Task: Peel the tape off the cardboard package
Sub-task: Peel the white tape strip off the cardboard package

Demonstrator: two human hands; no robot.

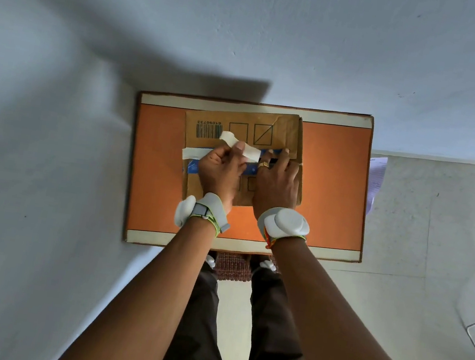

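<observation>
The left hand (222, 167) pinches a lifted strip of white tape (239, 146) between its fingers, while the right hand (276, 182) presses spread fingers flat on the cardboard package (286, 131).

The bench (329, 193) is orange with cream strips along its near and far edges and a dark brown rim. The cardboard package (286, 131) is light brown, with a black barcode (208, 131) and black square outlines printed on it. A blue band (193, 168) runs across it. The tape (249, 152) is off-white. The wall (97, 35) is pale blue-grey. The wrist bands (284, 222) are white.
</observation>
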